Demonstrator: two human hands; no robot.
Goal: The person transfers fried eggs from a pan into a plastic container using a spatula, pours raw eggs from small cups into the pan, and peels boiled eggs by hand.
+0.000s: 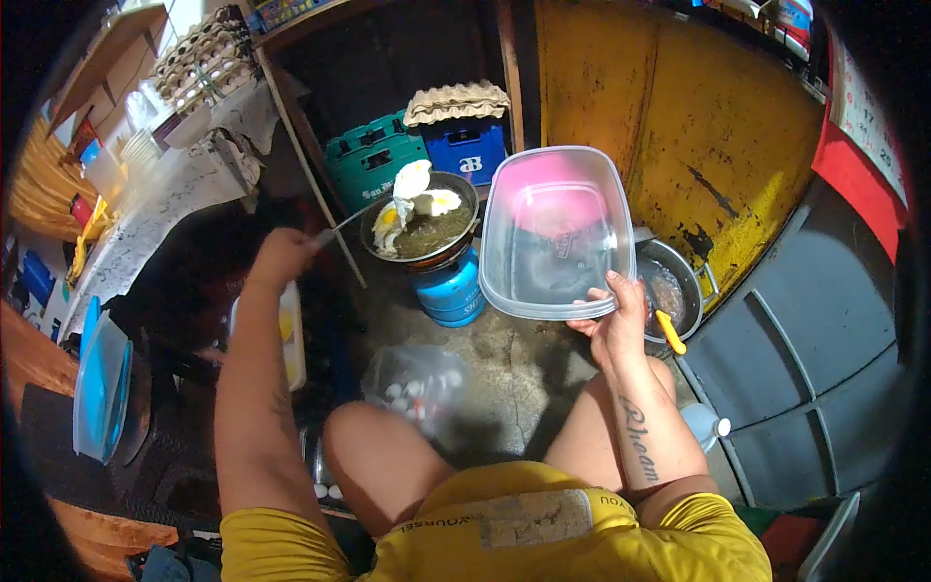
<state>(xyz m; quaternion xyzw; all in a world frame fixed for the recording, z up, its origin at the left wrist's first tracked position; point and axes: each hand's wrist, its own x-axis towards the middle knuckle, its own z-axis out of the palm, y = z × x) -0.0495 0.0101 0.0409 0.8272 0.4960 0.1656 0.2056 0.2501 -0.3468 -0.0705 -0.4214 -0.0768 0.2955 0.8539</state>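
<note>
My left hand point(289, 256) is closed around the handle of a turner point(341, 227), whose thin shaft reaches over the frying pan point(469, 225). Its blade is hidden by fried egg. One fried egg point(413, 178) shows at the pan's far edge; others point(442, 202) lie nearer the middle, in oil. A small burner on a blue gas cylinder point(452, 291) holds the pan up. My right hand point(619, 320) grips the near rim of a clear plastic container point(558, 233), tilted so its inside faces me, right of the pan. Nothing is visible inside it.
A pot point(690, 281) with a yellow-handled tool point(669, 332) stands at right. A plastic bag of eggs point(417, 384) lies on the floor between my knees. Crates point(373, 155) with egg trays point(456, 103) stand behind the pan. A tray with yellow contents point(297, 364) sits beside my left forearm.
</note>
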